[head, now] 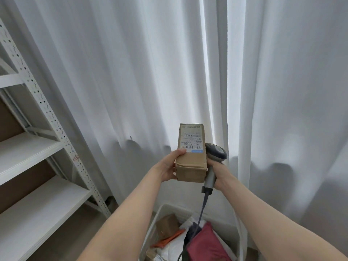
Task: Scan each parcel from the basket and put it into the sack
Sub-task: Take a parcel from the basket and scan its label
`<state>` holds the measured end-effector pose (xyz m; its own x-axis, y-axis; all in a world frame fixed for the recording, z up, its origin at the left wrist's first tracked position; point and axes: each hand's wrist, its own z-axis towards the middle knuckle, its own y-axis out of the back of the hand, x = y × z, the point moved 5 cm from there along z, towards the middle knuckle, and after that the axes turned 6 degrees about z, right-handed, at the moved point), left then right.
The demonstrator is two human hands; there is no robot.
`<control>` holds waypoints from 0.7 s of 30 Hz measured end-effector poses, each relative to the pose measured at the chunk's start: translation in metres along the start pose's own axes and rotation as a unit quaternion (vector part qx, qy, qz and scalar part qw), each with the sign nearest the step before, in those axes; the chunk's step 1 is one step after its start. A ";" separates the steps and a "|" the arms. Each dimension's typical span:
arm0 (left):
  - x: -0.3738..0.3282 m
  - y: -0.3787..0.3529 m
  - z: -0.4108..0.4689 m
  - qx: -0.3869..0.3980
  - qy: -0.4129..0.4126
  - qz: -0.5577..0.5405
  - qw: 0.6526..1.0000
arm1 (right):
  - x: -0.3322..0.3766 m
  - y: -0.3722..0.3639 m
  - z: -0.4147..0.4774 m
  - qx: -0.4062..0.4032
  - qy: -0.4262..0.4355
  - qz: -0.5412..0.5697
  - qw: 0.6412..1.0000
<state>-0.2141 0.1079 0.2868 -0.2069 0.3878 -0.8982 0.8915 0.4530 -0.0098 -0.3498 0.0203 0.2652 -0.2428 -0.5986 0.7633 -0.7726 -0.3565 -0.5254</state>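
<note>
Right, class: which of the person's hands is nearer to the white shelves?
Left. The left hand, holding the box, is to the right of the shelves; the right hand, gripping the scanner, is farther right, beyond the box.

Straight ahead, the white pleated curtain (pixel 131 72) blocks you. The white perforated metal shelving rack (pixel 44 102) walls off your left; its shelves stand open. Below, the white plastic basket (pixel 152 227) is crowded with brown, white and maroon parcels (pixel 207 242), and the dark scanner cable (pixel 201 211) hangs across its far rim.
</note>
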 end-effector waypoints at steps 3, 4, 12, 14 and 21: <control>0.000 0.005 0.001 -0.050 -0.043 0.016 0.998 | 0.001 0.001 0.000 -0.010 -0.010 0.009 1.000; 0.001 0.006 0.001 -0.061 -0.046 0.012 0.997 | 0.002 0.000 -0.001 -0.007 -0.011 0.013 1.000; 0.022 0.011 0.007 -0.008 0.006 0.025 1.000 | 0.009 -0.008 -0.001 0.005 0.025 -0.038 0.999; 0.023 0.012 0.008 -0.037 -0.009 0.018 0.999 | 0.013 -0.007 0.001 -0.016 0.043 -0.069 0.997; 0.035 0.007 0.009 -0.099 -0.003 0.003 0.995 | 0.017 -0.018 -0.002 -0.007 0.002 -0.147 0.989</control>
<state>-0.2115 0.1171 0.2511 -0.1993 0.3859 -0.9007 0.7951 0.6010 0.0815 -0.3413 0.0184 0.2884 -0.0085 -0.4668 0.8843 -0.8179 -0.5056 -0.2748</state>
